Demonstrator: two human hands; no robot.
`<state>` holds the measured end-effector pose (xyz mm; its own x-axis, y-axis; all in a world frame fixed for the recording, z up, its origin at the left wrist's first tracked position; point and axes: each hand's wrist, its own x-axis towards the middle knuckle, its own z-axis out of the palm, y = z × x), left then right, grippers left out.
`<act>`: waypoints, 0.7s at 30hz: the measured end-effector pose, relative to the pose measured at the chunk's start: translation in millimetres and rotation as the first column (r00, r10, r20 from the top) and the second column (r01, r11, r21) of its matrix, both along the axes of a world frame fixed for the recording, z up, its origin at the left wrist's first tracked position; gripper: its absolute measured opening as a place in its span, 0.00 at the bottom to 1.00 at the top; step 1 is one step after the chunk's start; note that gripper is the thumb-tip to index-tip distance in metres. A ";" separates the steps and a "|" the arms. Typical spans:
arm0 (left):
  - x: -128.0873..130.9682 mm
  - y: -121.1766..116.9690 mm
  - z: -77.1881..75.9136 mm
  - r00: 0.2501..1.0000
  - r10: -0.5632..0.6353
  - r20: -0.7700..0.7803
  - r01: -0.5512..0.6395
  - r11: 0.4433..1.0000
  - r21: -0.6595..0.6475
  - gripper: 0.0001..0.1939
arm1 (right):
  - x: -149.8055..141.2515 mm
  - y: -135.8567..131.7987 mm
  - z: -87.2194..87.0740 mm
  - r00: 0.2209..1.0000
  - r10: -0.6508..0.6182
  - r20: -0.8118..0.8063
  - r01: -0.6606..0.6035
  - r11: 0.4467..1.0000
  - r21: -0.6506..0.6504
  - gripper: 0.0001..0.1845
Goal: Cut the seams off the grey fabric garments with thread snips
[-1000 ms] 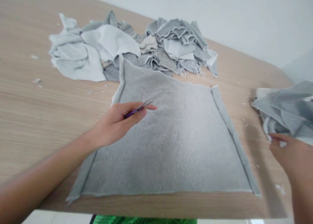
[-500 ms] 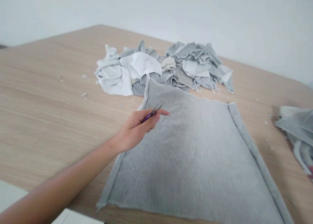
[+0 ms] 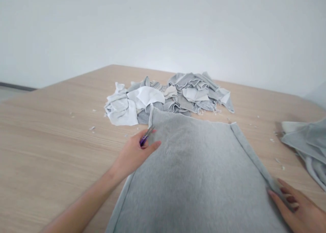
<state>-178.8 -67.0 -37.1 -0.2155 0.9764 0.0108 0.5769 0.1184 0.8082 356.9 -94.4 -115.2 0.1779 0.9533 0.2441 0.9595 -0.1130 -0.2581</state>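
Observation:
A large piece of grey fabric (image 3: 198,165) lies spread before me, its left and right edges folded into seams. My left hand (image 3: 134,151) is over its upper left edge, closed around small purple-handled thread snips (image 3: 146,138) whose blades point up and away; thumb and forefinger stand apart. At the lower right, my right hand (image 3: 297,202) grips the right seam of the fabric, thumb on the near side and fingers on the outer side.
A heap of grey and white cloth scraps (image 3: 168,99) lies behind the fabric on the wooden table (image 3: 63,151). More grey cloth (image 3: 308,141) is stacked at the right. Small lint bits (image 3: 92,128) are scattered about. A pale wall (image 3: 163,29) stands behind.
My right hand has come in from the right and taken hold of the fabric's right seam. My left hand has shifted left toward the left edge, its thumb spread. The camera view has tilted up.

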 end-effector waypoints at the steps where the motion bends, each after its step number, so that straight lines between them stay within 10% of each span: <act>1: -3.4 0.5 -3.1 1.000 0.010 -0.020 -0.011 1.000 -0.010 0.36 | -2.6 1.0 1.1 1.000 -0.018 -0.014 0.018 0.999 -0.029 0.34; 6: -20.1 5.0 -26.3 0.979 0.008 -0.204 -0.035 0.991 -0.129 0.48 | -40.4 1.3 23.3 0.945 -0.011 -0.326 -0.001 0.999 -0.036 0.32; 10: -24.5 13.5 -38.6 0.934 -0.046 -0.354 -0.032 0.977 -0.210 0.54 | -75.8 -5.8 51.2 0.709 -0.036 -0.704 -0.038 0.995 -0.090 0.29; 16: -22.1 21.1 -39.4 0.906 -0.049 -0.421 -0.031 0.983 -0.183 0.31 | -88.3 -9.4 57.8 0.644 0.116 -0.756 -0.365 0.915 -0.170 0.19; 21: -18.1 18.4 -30.1 0.915 -0.061 -0.400 0.006 0.990 -0.138 0.20 | -101.8 -14.5 52.2 0.593 0.107 -0.798 -0.279 0.957 -0.079 0.21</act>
<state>-196.8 -48.6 -67.2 -0.1865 0.9817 -0.0384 0.8552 0.1815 0.4856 255.1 -109.0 -63.0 0.0238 0.9971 -0.0718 0.4055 -0.0753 -0.9110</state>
